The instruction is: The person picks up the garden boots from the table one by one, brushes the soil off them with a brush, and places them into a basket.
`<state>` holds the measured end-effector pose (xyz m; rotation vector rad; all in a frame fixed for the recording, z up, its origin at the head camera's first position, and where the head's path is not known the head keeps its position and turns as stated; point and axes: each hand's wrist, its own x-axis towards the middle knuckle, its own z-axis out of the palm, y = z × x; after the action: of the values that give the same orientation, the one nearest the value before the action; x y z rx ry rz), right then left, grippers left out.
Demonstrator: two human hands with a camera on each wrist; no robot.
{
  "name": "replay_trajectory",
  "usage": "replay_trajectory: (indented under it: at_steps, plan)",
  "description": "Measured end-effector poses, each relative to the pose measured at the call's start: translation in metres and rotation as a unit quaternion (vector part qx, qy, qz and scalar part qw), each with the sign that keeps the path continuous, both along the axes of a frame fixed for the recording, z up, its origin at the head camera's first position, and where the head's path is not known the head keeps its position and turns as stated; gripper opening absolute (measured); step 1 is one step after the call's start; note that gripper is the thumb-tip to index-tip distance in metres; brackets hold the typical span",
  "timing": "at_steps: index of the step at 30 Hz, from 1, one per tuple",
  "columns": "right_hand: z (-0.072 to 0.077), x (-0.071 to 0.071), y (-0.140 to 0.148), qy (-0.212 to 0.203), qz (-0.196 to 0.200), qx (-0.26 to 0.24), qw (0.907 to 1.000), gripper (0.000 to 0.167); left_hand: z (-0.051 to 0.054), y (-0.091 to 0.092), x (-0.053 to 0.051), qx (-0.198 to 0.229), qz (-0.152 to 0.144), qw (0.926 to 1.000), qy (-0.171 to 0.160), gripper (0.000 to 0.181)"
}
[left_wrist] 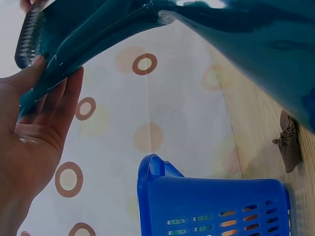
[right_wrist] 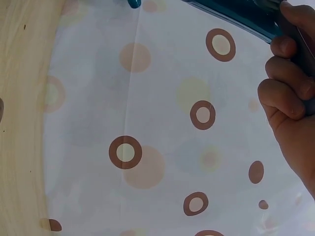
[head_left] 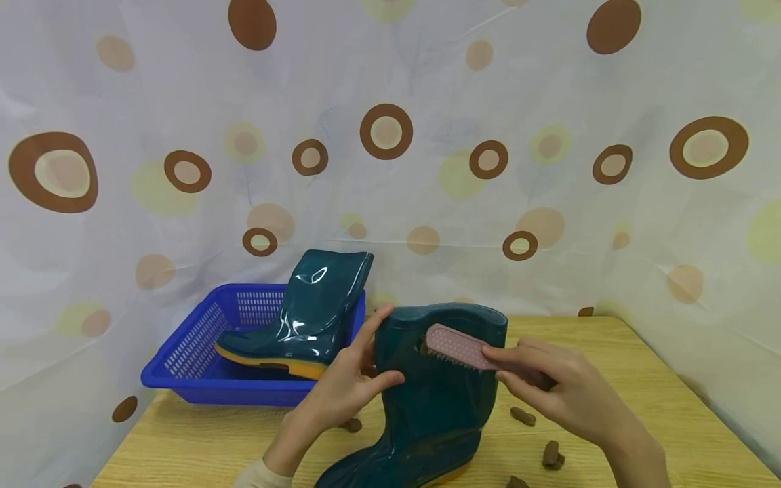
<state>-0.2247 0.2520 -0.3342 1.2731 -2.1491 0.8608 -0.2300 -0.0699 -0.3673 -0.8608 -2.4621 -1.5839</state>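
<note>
A dark green rubber boot (head_left: 436, 400) stands toe to the left at the front of the table. My left hand (head_left: 348, 383) grips the upper edge of its shaft, thumb on the near side and fingers behind, as the left wrist view also shows. In my right hand (head_left: 558, 386) is a pink-backed scrub brush (head_left: 460, 347), its handle wrapped by curled fingers in the right wrist view. The bristles lie along the upper shaft, beside a small brown smear (head_left: 424, 347). Part of the boot's toe falls outside the head view.
A second green boot (head_left: 311, 312) with a yellow sole leans in a blue plastic basket (head_left: 244, 392) at the left. Several brown clumps (head_left: 552, 455) lie on the wooden table (head_left: 659, 420). Behind hangs a dotted white curtain (head_left: 427, 203).
</note>
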Motion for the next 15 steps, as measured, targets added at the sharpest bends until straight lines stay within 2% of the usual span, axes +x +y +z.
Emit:
replay_trajectory:
  at_steps: [15]
  plan:
    - [-0.0002,-0.0033,0.0051,-0.036,0.039,0.000,0.9986,0.049,-0.0019,-0.0003,-0.0017,-0.005,0.013,0.9999,0.001,0.093]
